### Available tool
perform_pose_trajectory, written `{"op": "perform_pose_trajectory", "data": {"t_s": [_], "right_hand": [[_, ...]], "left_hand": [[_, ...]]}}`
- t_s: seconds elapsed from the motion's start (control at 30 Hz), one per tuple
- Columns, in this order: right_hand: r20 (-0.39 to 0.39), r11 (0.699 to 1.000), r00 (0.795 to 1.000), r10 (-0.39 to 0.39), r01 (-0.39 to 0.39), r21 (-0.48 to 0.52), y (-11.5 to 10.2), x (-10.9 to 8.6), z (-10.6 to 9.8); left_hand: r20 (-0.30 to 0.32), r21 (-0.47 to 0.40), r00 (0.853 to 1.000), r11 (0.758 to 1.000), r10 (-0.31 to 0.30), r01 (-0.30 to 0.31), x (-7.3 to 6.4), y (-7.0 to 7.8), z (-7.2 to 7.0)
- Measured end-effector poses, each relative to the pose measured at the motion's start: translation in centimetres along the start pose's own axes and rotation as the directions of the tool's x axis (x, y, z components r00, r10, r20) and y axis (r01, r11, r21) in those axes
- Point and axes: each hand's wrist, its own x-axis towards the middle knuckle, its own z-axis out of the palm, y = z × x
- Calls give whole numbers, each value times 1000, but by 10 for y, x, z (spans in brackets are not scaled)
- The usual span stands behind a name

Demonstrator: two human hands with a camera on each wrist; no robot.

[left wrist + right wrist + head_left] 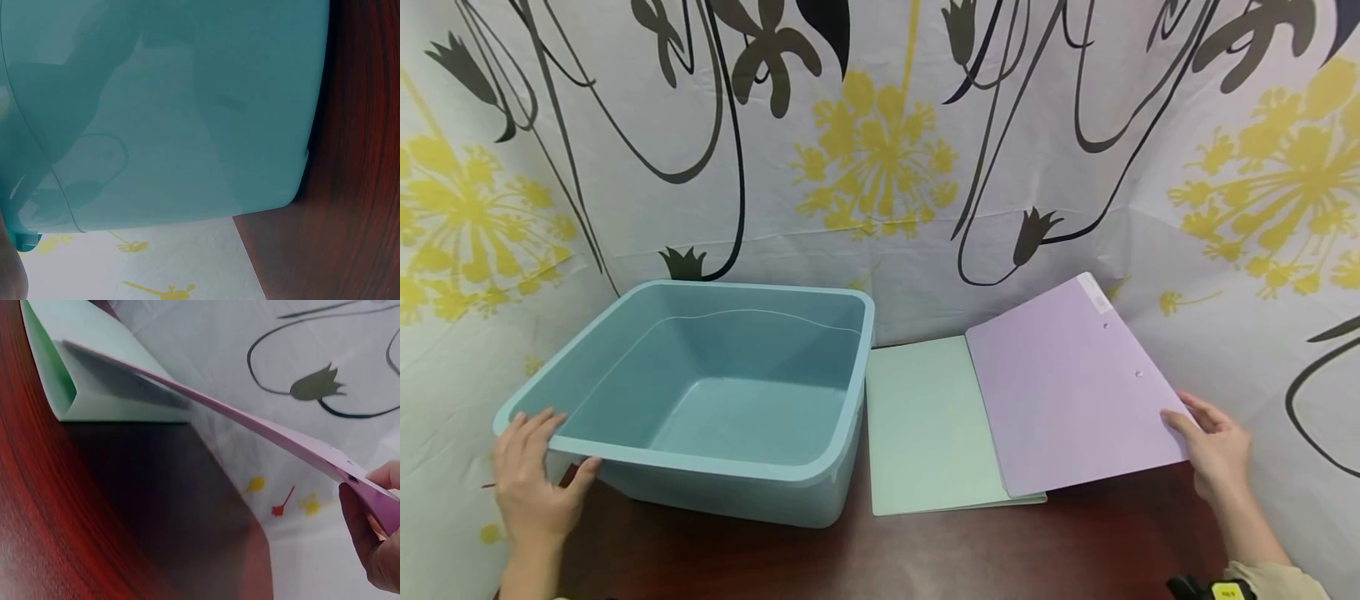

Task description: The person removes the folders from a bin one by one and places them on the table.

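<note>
My left hand (542, 487) grips the near left corner of a blue plastic basin (722, 492), fingers over the rim and thumb on the outer side. The basin's wall (156, 156) fills most of the left wrist view. My right hand (1217, 450) pinches the right edge of a purple file folder (1075, 400), thumb on top. Raised at that side, the folder slants down to the left over a pale green folder (928, 433) and overlaps its right part. In the right wrist view the purple folder (325, 459) appears nearly edge-on, and the green folder's (94, 406) leaves stand slightly apart.
A dark red-brown wooden table (955, 554) lies under everything. Behind and at both sides hangs a white cloth (910, 275) with yellow and grey flower prints. The green folder stands close beside the basin's right wall. A dark band with a yellow label (1228, 590) is on the right wrist.
</note>
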Motion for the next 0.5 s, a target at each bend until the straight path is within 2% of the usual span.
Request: {"op": "perform_pose_trajectory", "data": {"t_s": [0.17,0.3,0.43,0.5], "right_hand": [[41,997,998,57,-55,-51,-12,-12,2],[63,985,993,101,-91,-147,-23,-22,5],[46,963,996,70,-56,-263,-13,-17,-1],[36,941,998,51,-35,-338,-8,-15,-2]], "left_hand": [[-1,5,1000,1000,4,-4,0,0,0],[-3,4,1000,1000,3,-3,0,0,0],[-8,3,1000,1000,5,-5,0,1,0],[-9,2,1000,1000,8,-8,0,1,0]]}}
